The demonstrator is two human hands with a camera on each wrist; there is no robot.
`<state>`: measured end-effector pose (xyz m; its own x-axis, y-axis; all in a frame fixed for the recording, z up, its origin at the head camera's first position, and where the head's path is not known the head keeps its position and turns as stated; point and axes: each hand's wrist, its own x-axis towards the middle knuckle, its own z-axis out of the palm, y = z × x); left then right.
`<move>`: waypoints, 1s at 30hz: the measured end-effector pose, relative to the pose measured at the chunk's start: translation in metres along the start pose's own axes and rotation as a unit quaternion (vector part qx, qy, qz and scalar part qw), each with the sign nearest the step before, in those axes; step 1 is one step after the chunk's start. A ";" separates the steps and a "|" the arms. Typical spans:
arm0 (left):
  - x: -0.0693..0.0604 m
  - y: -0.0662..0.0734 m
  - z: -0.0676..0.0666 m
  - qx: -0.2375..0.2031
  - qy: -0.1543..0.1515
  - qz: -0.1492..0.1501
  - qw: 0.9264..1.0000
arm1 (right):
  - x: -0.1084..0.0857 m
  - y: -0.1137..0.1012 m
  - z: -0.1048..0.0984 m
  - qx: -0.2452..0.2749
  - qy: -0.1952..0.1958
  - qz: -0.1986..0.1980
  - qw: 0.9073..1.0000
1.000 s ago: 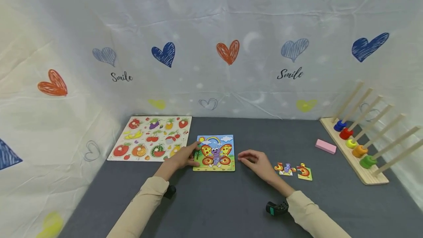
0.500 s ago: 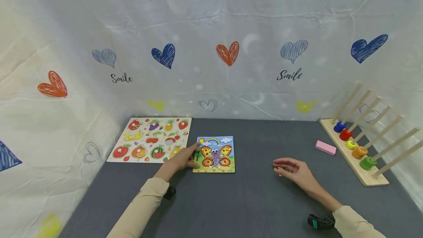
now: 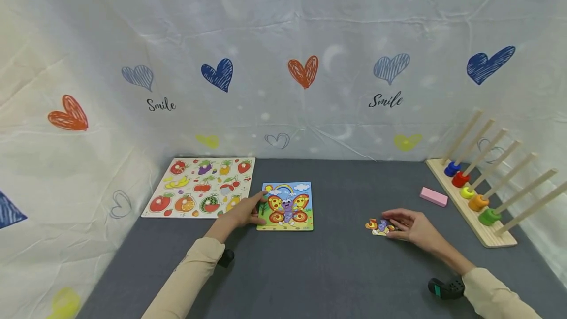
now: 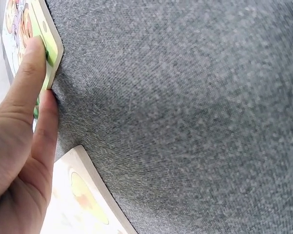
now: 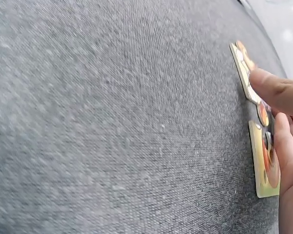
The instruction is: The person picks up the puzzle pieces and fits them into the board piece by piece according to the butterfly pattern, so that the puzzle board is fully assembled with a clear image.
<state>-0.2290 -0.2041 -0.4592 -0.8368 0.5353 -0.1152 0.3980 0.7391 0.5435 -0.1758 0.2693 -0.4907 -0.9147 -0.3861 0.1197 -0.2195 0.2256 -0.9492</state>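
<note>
The butterfly puzzle board (image 3: 290,206) lies on the grey tabletop, its picture showing a purple-bodied butterfly. My left hand (image 3: 240,214) holds its left edge; in the left wrist view the thumb (image 4: 31,63) lies on the board's face and a finger is against its side. Over to the right, my right hand (image 3: 414,230) hovers low over loose puzzle pieces (image 3: 380,227), thumb and fingers apart. The right wrist view shows one piece (image 5: 241,73) by the thumb tip and a corner piece (image 5: 266,165) partly behind the fingers. Whether the fingertips touch them is unclear.
A fruit puzzle board (image 3: 190,196) lies left of the butterfly board. To the right are a pink block (image 3: 433,196) and a wooden peg stand (image 3: 476,206) with coloured rings. A cloth printed with hearts (image 3: 303,70) hangs behind the table.
My right hand has moved right, from beside the butterfly board to over the loose pieces, then slightly farther right, uncovering the left piece again. The left hand has stayed at the board.
</note>
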 end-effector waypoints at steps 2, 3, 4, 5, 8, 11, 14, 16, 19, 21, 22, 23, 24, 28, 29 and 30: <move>0.000 0.000 0.000 -0.001 -0.002 0.003 1.000 | 0.002 0.001 -0.002 -0.017 -0.007 0.004 1.000; 0.000 0.000 0.000 -0.001 -0.001 0.005 1.000 | 0.003 0.002 -0.003 -0.031 -0.011 0.005 0.999; 0.000 0.000 0.000 -0.001 -0.001 0.007 1.000 | 0.004 0.002 -0.004 -0.048 -0.015 0.001 0.999; 0.000 0.000 0.000 0.000 0.000 0.007 1.000 | 0.005 0.001 -0.004 -0.067 -0.019 -0.005 0.998; 0.000 -0.001 0.000 0.000 -0.001 0.003 1.000 | 0.008 -0.002 -0.005 -0.111 -0.027 -0.025 0.993; -0.001 -0.001 -0.001 -0.002 -0.002 -0.002 1.000 | 0.011 -0.005 -0.004 -0.125 -0.028 -0.042 0.991; -0.001 0.000 -0.001 -0.003 -0.002 -0.001 1.000 | 0.013 -0.007 -0.002 -0.102 -0.032 -0.046 0.993; -0.001 0.000 -0.002 -0.002 0.001 0.002 1.000 | 0.015 -0.008 0.000 -0.086 -0.034 -0.052 0.994; -0.001 0.000 -0.001 0.000 0.001 0.002 1.000 | 0.019 -0.008 0.006 -0.057 -0.037 -0.067 0.995; 0.000 0.001 -0.001 -0.003 0.001 -0.001 1.000 | 0.023 -0.008 0.011 -0.037 -0.037 -0.081 0.995; 0.001 0.001 -0.001 -0.005 0.000 -0.005 1.000 | 0.024 -0.009 0.014 -0.024 -0.037 -0.087 0.995; 0.001 0.001 0.000 -0.006 0.000 -0.007 1.000 | 0.026 -0.009 0.018 -0.012 -0.037 -0.091 0.995; 0.001 0.001 0.000 -0.008 -0.001 -0.009 1.000 | 0.028 -0.009 0.022 0.000 -0.038 -0.096 0.995; 0.001 0.001 0.002 -0.011 0.002 -0.008 1.000 | 0.038 -0.010 0.039 0.039 -0.036 -0.101 0.993; 0.001 0.000 0.002 -0.010 0.003 -0.007 1.000 | 0.041 -0.011 0.043 0.046 -0.036 -0.102 0.993; 0.001 0.000 0.002 -0.009 0.004 -0.007 1.000 | 0.043 -0.011 0.047 0.051 -0.036 -0.102 0.993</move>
<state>-0.2288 -0.2027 -0.4610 -0.8448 0.5222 -0.1166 0.3797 0.7385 0.5571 -0.1971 0.2078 -0.4886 -0.8277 -0.4775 0.2948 -0.3583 0.0453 -0.9325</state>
